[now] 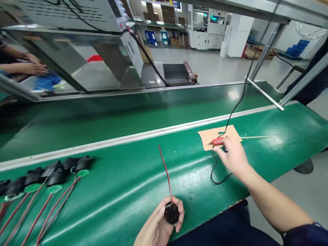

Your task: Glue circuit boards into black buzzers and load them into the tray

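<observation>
My left hand (162,218) is closed around a small black round component (172,213) near the front edge of the bench. A thin red wire (166,167) rises from that component and points away from me. My right hand (233,155) is over the rear of a red hot glue gun (217,140), its fingers and thumb curled around it. The gun lies on a piece of cardboard (207,135), nozzle to the left. A pale glue stick (256,137) extends from its back, and the hand hides its handle.
Several black components (57,176) with green faces and red wires lie at the left on the green bench mat (123,191). A black cord (237,106) hangs down to the cardboard. Beyond a pale rail (143,134) runs a green belt (123,114). Another person's hands (36,66) show at far left.
</observation>
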`<state>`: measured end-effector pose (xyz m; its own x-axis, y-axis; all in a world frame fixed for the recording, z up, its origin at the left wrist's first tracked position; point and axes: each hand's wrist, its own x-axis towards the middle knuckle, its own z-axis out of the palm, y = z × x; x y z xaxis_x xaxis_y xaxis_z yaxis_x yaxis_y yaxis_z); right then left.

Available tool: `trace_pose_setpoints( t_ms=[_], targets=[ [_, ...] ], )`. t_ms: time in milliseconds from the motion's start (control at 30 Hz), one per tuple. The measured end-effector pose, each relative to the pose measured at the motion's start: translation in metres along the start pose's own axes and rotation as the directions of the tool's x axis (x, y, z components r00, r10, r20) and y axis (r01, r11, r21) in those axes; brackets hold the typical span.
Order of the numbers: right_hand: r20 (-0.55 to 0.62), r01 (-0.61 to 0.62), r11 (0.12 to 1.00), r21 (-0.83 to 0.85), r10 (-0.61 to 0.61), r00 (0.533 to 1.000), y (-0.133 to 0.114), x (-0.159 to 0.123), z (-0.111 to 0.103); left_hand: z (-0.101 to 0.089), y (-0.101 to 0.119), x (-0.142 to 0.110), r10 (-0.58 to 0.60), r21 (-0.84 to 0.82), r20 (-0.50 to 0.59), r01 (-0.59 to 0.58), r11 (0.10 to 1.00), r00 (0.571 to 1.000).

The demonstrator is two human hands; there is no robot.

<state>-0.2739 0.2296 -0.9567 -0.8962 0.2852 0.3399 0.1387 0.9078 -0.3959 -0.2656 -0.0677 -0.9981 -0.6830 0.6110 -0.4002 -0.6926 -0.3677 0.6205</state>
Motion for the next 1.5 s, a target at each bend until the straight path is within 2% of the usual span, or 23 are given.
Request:
trace_pose_setpoints(
  t_ms=[33,67,133,200,300,433,500,600,667,800,900,1033,1267,1367,1500],
  targets=[
    [0.020,-0.233,0.970,-0.070,0.235,0.972,0.021,0.004,0.001,0.001,0.001,0.005,0.012,-0.013,-0.019,-0.012,1.000,1.000],
    [0.028,-0.321,0.942,-0.095,0.324,0.946,0.040,0.007,0.003,0.001,0.002,0.011,0.024,-0.022,-0.034,-0.025,0.999,0.999],
    [0.102,-0.404,0.910,-0.097,0.413,0.905,0.070,0.012,0.008,0.004,0.003,0.024,0.049,-0.030,-0.056,-0.051,0.998,0.997],
    [0.189,-0.437,0.898,-0.049,0.438,0.879,0.087,0.013,0.014,0.008,0.003,0.037,0.062,-0.031,-0.069,-0.064,0.997,0.996],
    [0.286,-0.496,0.866,0.062,0.461,0.840,0.095,0.011,0.019,0.014,0.002,0.051,0.044,-0.034,-0.078,-0.047,0.998,0.996],
    [0.326,-0.507,0.814,0.284,0.416,0.849,0.087,0.002,0.012,0.019,0.000,0.059,0.016,-0.043,-0.091,-0.020,0.999,0.996],
    [0.329,-0.488,0.768,0.414,0.374,0.867,0.076,-0.006,0.004,0.020,-0.001,0.060,0.014,-0.034,-0.100,-0.018,0.999,0.995],
    [0.405,-0.454,0.634,0.626,0.232,0.884,0.057,-0.022,-0.010,0.021,-0.002,0.062,0.017,-0.008,-0.112,-0.018,1.000,0.994],
    [0.456,-0.437,0.600,0.670,0.131,0.880,0.044,-0.033,-0.016,0.024,-0.002,0.063,0.022,0.019,-0.118,-0.020,1.000,0.993],
    [0.477,-0.331,0.735,0.592,0.012,0.879,0.021,-0.051,-0.019,0.031,-0.002,0.066,0.029,0.099,-0.124,-0.017,0.995,0.992],
    [0.444,-0.239,0.769,0.594,-0.065,0.894,0.009,-0.057,-0.016,0.035,-0.002,0.064,0.030,0.179,-0.130,-0.006,0.984,0.991],
    [0.326,-0.033,0.806,0.591,-0.201,0.924,0.005,-0.061,-0.013,0.035,-0.002,0.059,0.025,0.234,-0.120,0.004,0.972,0.992],
    [0.303,0.183,0.808,0.560,-0.405,0.863,0.001,-0.063,-0.016,0.038,0.003,0.056,0.019,0.224,-0.151,0.015,0.974,0.988],
    [0.298,0.254,0.830,0.497,-0.438,0.848,-0.001,-0.063,-0.018,0.039,0.004,0.055,0.028,0.227,-0.154,0.008,0.974,0.988],
    [0.347,0.277,0.849,0.450,-0.452,0.822,-0.004,-0.060,-0.021,0.039,0.003,0.054,0.005,0.214,-0.135,0.024,0.977,0.991]
  ],
)
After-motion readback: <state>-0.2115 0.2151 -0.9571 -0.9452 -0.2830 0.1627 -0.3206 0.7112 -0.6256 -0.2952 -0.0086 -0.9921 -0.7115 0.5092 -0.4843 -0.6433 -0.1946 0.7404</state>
